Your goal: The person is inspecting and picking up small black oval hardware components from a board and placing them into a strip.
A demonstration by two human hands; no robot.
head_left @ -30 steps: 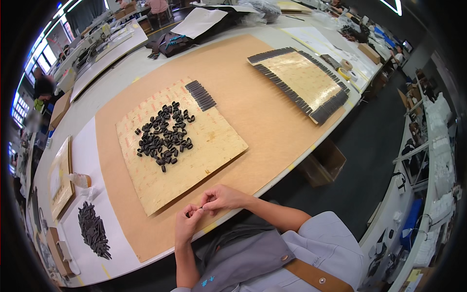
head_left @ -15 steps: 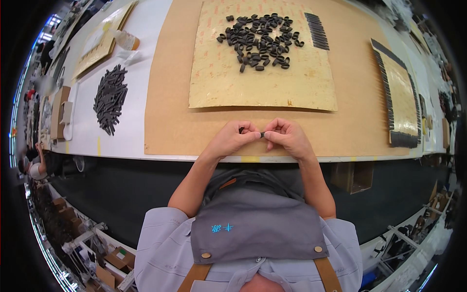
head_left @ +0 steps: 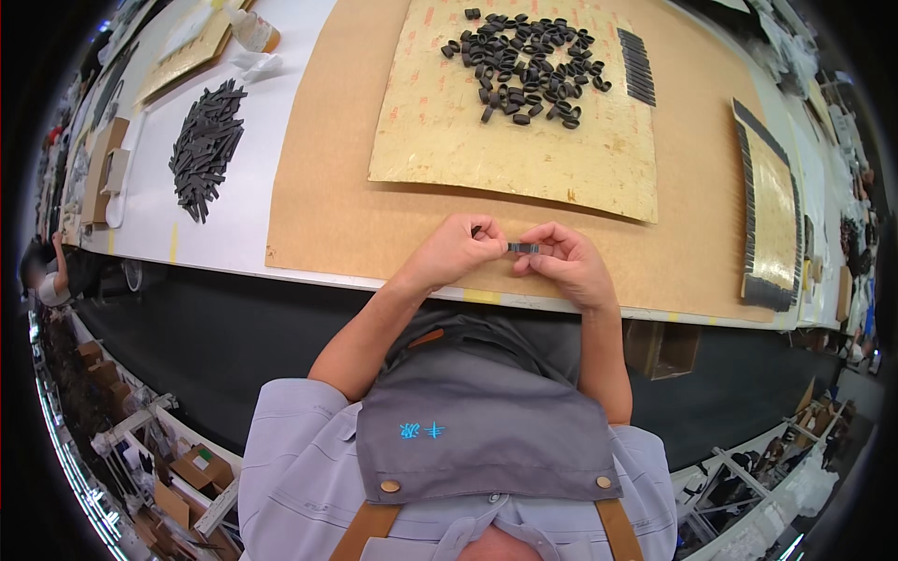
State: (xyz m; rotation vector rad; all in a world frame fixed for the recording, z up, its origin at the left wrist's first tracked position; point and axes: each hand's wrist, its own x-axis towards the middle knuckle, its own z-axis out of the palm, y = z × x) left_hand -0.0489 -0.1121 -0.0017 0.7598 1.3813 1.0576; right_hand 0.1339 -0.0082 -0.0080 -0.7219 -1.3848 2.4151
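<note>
Close to the table's front edge, a short black strip (head_left: pixel 525 249) stretches between my two hands. My left hand (head_left: pixel 460 251) pinches its left end between thumb and forefinger, and a dark bit also shows among the curled fingers. The strip's other end sits between the thumb and fingers of my right hand (head_left: pixel 569 266). Beyond my hands lies a worn tan board (head_left: pixel 524 164). On it is a heap of small black loops (head_left: pixel 533 65), with a neat row of flat black strips (head_left: pixel 636 67) to their right.
Loose black strips (head_left: pixel 208 150) are piled on the white tabletop at left. Behind them stands a bottle with amber contents (head_left: pixel 254 33). A board edged with black strips (head_left: pixel 772 192) lies far right. Brown paper (head_left: pixel 318 196) lies under the middle board. Another person (head_left: pixel 51 279) is at far left.
The view has tilted and shifted. My hands have moved slightly apart, and more of the black strip shows between them.
</note>
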